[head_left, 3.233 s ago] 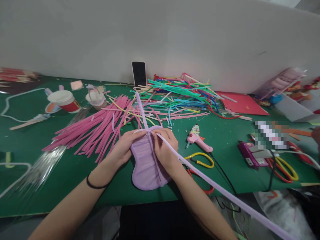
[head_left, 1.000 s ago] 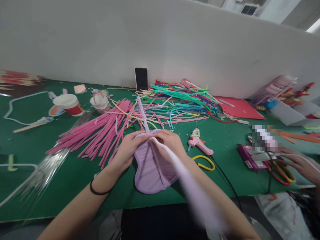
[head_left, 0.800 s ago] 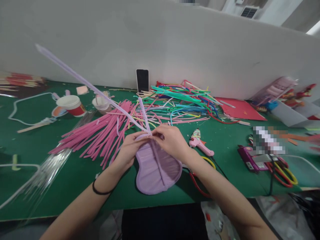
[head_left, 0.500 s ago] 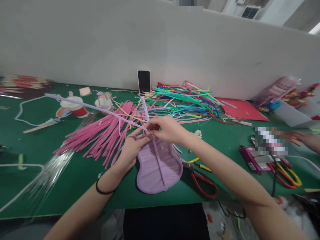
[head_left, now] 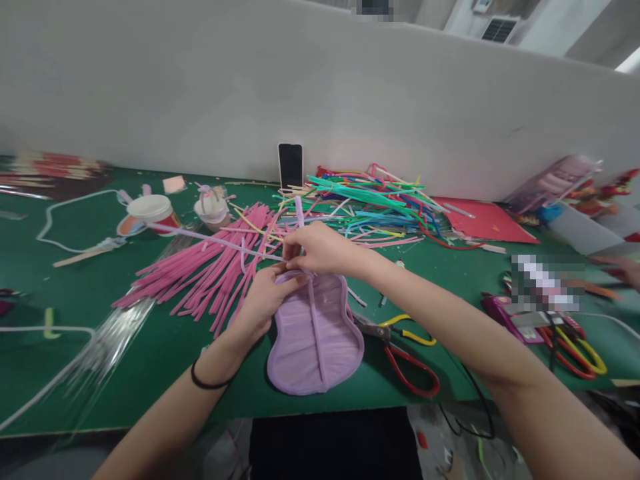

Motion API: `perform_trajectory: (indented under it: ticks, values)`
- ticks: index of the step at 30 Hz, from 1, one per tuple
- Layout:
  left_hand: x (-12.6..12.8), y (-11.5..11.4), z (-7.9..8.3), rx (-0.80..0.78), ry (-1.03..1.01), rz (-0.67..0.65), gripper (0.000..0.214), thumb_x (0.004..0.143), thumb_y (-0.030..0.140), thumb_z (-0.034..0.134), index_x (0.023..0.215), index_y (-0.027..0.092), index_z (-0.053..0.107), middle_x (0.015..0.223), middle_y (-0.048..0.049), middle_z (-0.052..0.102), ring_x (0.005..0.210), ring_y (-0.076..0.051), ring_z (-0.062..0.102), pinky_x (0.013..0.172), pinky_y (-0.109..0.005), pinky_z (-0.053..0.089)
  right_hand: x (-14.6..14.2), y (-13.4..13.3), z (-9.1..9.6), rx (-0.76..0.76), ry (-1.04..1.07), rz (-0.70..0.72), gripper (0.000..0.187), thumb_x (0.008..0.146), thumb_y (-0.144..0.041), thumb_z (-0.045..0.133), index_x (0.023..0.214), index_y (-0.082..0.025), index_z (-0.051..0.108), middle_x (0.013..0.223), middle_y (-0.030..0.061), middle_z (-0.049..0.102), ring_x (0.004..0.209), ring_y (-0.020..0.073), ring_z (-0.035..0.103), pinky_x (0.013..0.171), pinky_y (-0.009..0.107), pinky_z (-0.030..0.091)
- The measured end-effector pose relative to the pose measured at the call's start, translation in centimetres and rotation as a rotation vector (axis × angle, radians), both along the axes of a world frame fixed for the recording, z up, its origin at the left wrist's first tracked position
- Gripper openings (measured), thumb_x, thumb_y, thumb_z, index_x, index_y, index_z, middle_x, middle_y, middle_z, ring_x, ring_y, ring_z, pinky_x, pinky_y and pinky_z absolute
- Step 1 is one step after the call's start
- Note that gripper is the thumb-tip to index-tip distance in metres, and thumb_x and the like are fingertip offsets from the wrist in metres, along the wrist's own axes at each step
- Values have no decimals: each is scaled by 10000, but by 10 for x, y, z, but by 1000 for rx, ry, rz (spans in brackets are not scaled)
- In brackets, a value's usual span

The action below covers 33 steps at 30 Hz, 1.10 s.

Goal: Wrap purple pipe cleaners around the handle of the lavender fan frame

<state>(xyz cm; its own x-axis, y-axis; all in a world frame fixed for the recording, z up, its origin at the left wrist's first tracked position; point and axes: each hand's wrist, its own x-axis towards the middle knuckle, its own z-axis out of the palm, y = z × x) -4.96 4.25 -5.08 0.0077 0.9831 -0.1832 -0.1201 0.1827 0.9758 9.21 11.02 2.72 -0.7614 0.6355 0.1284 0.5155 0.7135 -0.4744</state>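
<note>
Left hand (head_left: 267,301): grip pinched shut on the top rim of the lilac guitar-shaped panel of woven pipe cleaners (head_left: 314,337); a black hair band (head_left: 206,384) circles the wrist
Right hand (head_left: 320,249): reaches across above the left hand; thumb and fingertips pressed together on the long lilac pipe cleaner (head_left: 215,239) where it meets the panel's top
Panel position: flat on the green counter (head_left: 125,347) near its front edge, narrow end pointing away from the person, a raised rib down its middle
Pipe cleaner run: from the right grip out to the left, over the heap of pink pipe cleaners (head_left: 200,273), far end near the red paper cup with a white lid (head_left: 153,212); a short lilac stub (head_left: 299,208) rises just behind the right hand
Behind the hands: tangled pile of green, blue, red and yellow pipe cleaners (head_left: 373,200); black phone (head_left: 291,165) upright against the white wall
Right of panel: red-handled scissors (head_left: 397,353) and yellow-handled tool (head_left: 417,337), overlapping, partly under the right forearm
Far right: purple device (head_left: 503,313) with a white label, print too small to read; the patch above it is blurred out; another person's hand (head_left: 625,270) at the frame edge
Cup marking: red band, lettering too small to read
</note>
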Motion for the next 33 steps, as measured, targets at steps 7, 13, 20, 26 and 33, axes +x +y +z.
perform_trajectory:
  ticks: [7,13,20,26,33]
  values:
    - [-9,3,0,-179,-218,-102,472,555,259,928,968,150,727,797,-26,770,638,-159,680,662,-263,507,-1,2,-7,-35,24,-95,287,773,-45,724,1043,-129,673,774,23,747,777,188,707,701,266,448]
    - [-10,8,-5,-129,-240,-116,509,566,268,932,1011,147,718,831,-38,779,732,-174,713,711,-253,529,-4,-3,-5,5,34,-96,366,807,-59,703,1156,-134,621,772,27,750,783,211,706,690,284,447]
    - [-16,1,5,-83,-225,-178,665,576,287,937,1155,165,634,830,-6,731,663,-132,669,647,-217,512,46,-27,-8,-206,593,-455,247,890,-419,671,949,-181,643,882,19,702,605,110,584,562,248,433]
    - [-9,-11,12,-23,-190,-348,634,544,291,934,1087,206,618,755,22,662,599,-121,588,557,-210,441,54,-36,-25,-715,475,-294,508,838,-650,614,695,-168,684,660,-6,601,596,105,483,522,240,360]
    - [-4,-14,16,62,-119,-338,507,510,293,925,946,203,684,928,-32,697,817,-185,624,730,-255,490,34,-21,-23,-928,365,-122,395,663,-506,846,647,-156,664,561,-60,513,533,66,393,486,210,286]
